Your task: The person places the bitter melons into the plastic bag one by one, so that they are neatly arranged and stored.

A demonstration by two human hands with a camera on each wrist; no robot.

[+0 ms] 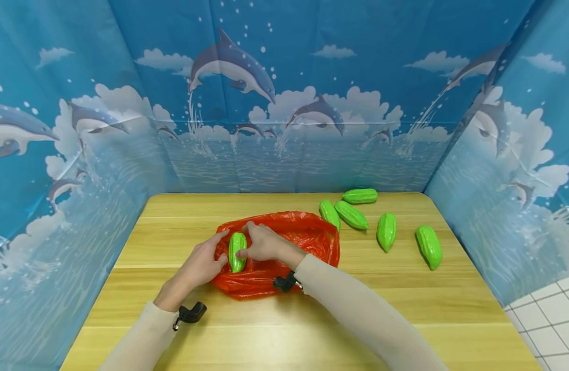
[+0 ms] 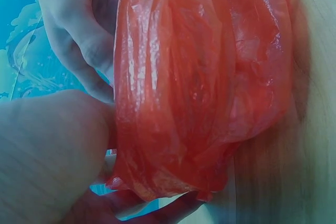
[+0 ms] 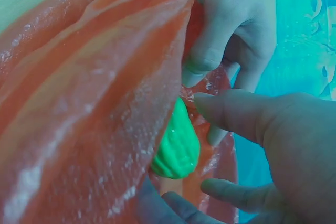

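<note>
A crinkled red plastic bag [image 1: 307, 232] lies with its mouth facing me. Inside its left part is a bright green ridged, melon-like vegetable [image 1: 237, 251], lying lengthwise away from me. My left hand [image 1: 196, 265] is at the bag's left edge, thumb and fingers spread beside the vegetable. From the right, my right hand [image 1: 266, 245] reaches over the mouth, thumb and fingers parted around the vegetable's right side. The right wrist view shows the end of the green vegetable [image 3: 178, 148] beyond a fold of bag, close to the right thumb. In the left wrist view, the red bag [image 2: 173, 87] hides the vegetable.
Several similar green vegetables [image 1: 386, 232] lie scattered on the wooden table [image 1: 358, 319] to the bag's right, one partly behind its rim. Dolphin-printed curtains [image 1: 289, 154] enclose the table's back and sides. White tiles [image 1: 553, 314] show at lower right.
</note>
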